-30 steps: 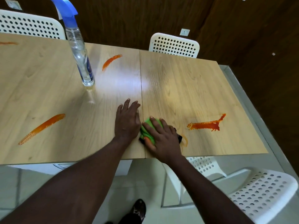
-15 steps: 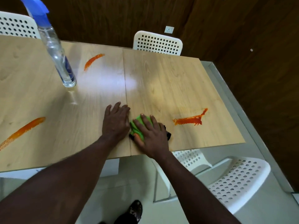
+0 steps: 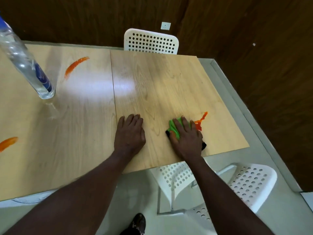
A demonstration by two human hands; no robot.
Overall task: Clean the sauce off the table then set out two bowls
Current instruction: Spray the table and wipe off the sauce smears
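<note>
A dark shoe [image 3: 135, 224] shows on the floor at 6 o'clock, and a white perforated plastic chair [image 3: 250, 182] stands at 4 o'clock. Both forearms reach up onto the pale wood-grain table [image 3: 160, 82]. The left hand [image 3: 129, 133] lies palm down on bare wood, fingers straight and together, holding nothing. At its 3 o'clock, the right hand [image 3: 186, 138] presses flat with spread fingers on a bunched green cloth [image 3: 174, 127]. The red-orange sauce smear [image 3: 201, 120] touches the cloth's edge at the hand's 1 o'clock. A second orange streak [image 3: 7, 143] sits at 9 o'clock, a clear plastic spray bottle [image 3: 25, 65] at 10, a third orange stroke [image 3: 76, 67] at 11, and another white perforated chair [image 3: 150, 42] at 12.
</note>
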